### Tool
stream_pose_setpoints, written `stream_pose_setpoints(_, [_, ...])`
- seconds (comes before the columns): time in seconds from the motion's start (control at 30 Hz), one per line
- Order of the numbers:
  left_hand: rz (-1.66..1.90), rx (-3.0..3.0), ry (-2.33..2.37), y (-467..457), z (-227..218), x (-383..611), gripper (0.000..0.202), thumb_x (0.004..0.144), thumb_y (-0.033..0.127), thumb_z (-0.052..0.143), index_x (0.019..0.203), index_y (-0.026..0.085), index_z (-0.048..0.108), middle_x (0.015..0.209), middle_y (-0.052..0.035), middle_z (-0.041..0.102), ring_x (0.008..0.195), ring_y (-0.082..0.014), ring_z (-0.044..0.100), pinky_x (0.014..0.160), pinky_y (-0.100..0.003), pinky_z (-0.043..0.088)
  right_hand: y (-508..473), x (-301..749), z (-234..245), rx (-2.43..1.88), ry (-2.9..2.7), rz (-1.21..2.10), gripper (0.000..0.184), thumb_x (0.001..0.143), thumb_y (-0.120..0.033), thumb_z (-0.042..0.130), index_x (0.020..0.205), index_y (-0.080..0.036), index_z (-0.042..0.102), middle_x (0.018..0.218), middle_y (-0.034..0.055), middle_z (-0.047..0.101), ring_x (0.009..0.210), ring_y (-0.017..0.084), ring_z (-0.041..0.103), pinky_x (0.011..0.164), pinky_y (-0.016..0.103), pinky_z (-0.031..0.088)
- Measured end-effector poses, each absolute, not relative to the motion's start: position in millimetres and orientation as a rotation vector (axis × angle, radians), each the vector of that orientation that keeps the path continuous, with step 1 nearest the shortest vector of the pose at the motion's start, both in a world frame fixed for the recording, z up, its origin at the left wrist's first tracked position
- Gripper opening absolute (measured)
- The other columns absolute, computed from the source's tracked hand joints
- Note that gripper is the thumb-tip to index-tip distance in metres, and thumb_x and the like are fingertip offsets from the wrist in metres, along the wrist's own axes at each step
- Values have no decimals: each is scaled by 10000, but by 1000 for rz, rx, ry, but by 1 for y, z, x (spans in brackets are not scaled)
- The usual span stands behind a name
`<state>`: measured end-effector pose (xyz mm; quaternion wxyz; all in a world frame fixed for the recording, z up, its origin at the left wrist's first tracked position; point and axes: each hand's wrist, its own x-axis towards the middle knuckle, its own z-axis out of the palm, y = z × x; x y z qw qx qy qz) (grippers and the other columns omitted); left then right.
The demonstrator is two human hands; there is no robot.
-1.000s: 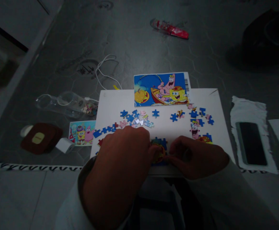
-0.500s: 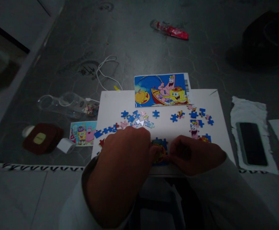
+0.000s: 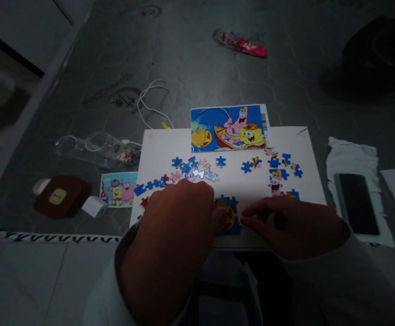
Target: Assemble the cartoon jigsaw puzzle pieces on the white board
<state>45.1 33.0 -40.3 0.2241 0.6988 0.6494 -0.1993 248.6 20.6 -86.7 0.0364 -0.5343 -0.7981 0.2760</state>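
A joined section of jigsaw pieces (image 3: pixel 232 226) with a burger picture lies near the front edge of a white board (image 3: pixel 170 145). My left hand (image 3: pixel 180 213) is curled against its left side, its thumb resting on the pieces and its other fingers hidden. At the right side of the section is my right hand (image 3: pixel 292 224), thumb and forefinger drawn together in a pinch; what is between the tips, if anything, is too small to tell. Loose jigsaw pieces (image 3: pixel 185 167) are heaped beyond my left hand. More joined jigsaw pieces (image 3: pixel 275 181) lie beyond my right hand.
A picture card (image 3: pixel 231 127) sits across the board's far edge. To the left are a second card (image 3: pixel 119 190), a white charger (image 3: pixel 94 206), a brown box (image 3: pixel 61 197) and a clear plastic bottle (image 3: pixel 98 147). At right, a phone (image 3: pixel 358 203) rests on white paper (image 3: pixel 352 156).
My right hand has drawn back to the right, away from the burger section, uncovering its lower right corner. My left hand stays almost where it was.
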Motion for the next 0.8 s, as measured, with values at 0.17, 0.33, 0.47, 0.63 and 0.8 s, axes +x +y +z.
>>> stream_pose_setpoints(0.17, [-508,1980,1796,30,-42,43,371,895,564,541,773,276,741,642,-50,653,584,-268,639,516,-334,376,17,240,-84,-1635,-2352,956,83,855,-323,639,844,-281,710,673,-75,693,452,81,552,456,240,371])
stream_pose_setpoints(0.33, [-478,2009,1784,26,-42,43,328,896,511,572,761,255,726,689,-54,675,636,-264,653,553,-328,394,4,223,-77,-1712,-2238,915,71,790,-203,602,796,-255,650,650,-76,664,459,88,536,495,253,382])
stream_pose_setpoints(0.47, [-440,2022,1797,27,-42,42,324,915,492,543,810,252,735,727,-62,688,664,-253,658,591,-323,420,4,222,-82,-1716,-2213,947,82,765,-180,592,779,-247,637,643,-65,655,487,96,558,516,243,400])
stream_pose_setpoints(0.63, [-504,2019,1752,30,-45,40,324,907,492,527,806,259,728,694,-59,666,646,-256,646,561,-320,386,3,219,-80,-1711,-2219,918,118,755,-139,615,770,-253,642,662,-82,667,492,87,545,512,236,375])
stream_pose_setpoints(0.8, [-469,2005,1795,25,-42,41,366,904,538,530,777,257,728,674,-55,665,609,-238,638,530,-302,333,-1,219,-72,-1702,-2215,862,133,758,-128,591,765,-254,632,651,-101,657,476,80,511,506,247,341])
